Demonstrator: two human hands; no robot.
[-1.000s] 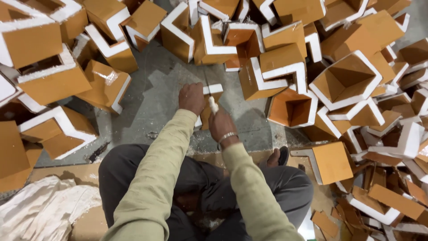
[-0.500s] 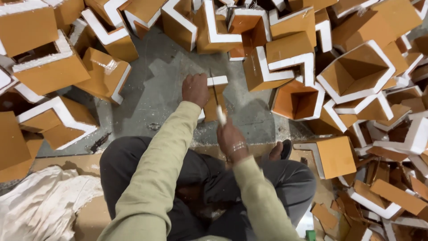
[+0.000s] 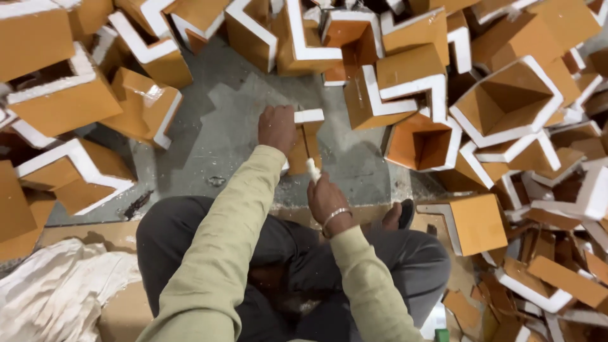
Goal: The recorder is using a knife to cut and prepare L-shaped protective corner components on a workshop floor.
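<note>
At frame centre, the left hand (image 3: 277,128) is closed around an orange white-edged piece (image 3: 305,142) standing upright on the grey floor (image 3: 221,136). Just below it, the right hand (image 3: 326,197) grips a white stick (image 3: 312,168), tip touching the piece.

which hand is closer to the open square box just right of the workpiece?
Right. The right hand sits below and left of the open square box, holding a small white tool. The left hand grips the workpiece further left, beyond it.
</note>
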